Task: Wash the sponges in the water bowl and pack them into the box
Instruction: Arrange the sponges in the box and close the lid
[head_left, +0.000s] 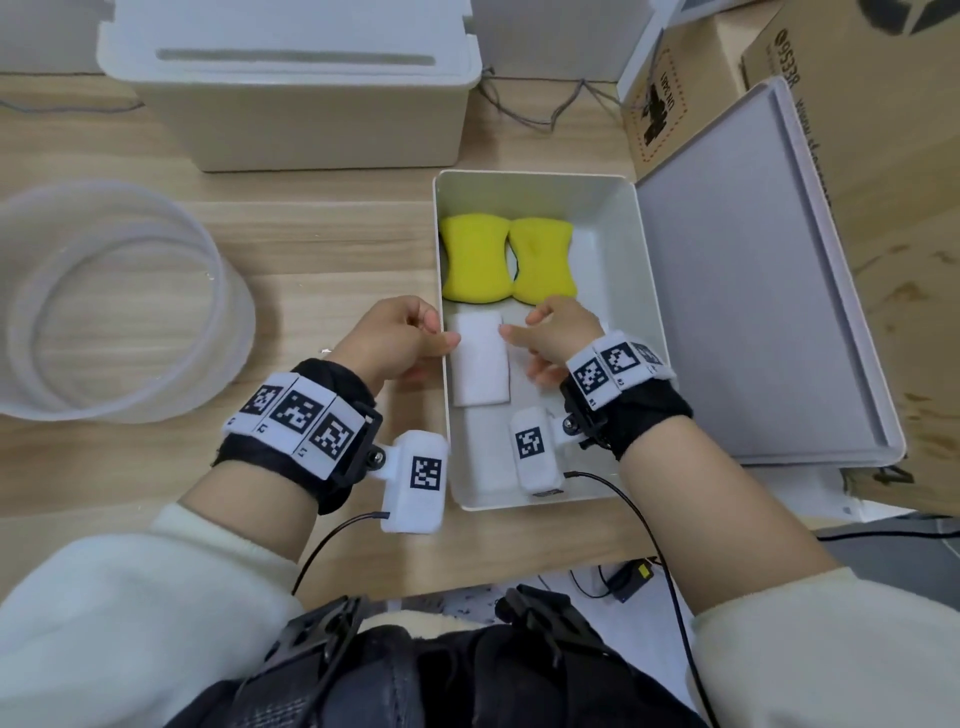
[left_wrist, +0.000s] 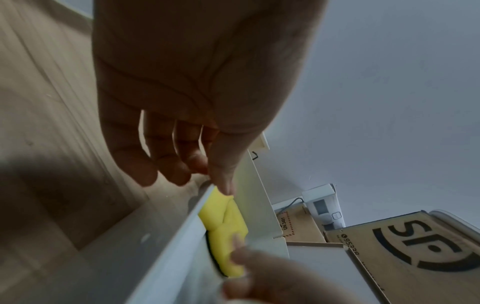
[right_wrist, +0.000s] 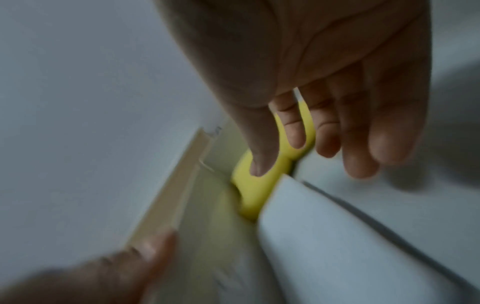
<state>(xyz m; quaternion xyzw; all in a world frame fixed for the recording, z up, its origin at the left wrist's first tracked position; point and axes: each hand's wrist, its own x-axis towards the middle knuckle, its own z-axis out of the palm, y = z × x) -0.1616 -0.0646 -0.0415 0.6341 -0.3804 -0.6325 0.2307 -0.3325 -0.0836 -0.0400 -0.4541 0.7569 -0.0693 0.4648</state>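
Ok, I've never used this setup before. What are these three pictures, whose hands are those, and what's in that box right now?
There is no machine here: a person works with bare hands, wearing cameras. The big picture comes from a camera on the head, looking down. The other two come from cameras strapped to each wrist, looking along the palm, so the hands look huge and dark.

On the wooden table sits an open white box, its lid folded out to the right. Inside, two yellow sponges lie side by side at the far end, with a white sponge nearer the person. The left hand is at the box's left wall, thumb over the rim; the right hand is inside, fingers loosely bent beside the white sponge. Neither clearly grips anything. The clear water bowl stands to the left.
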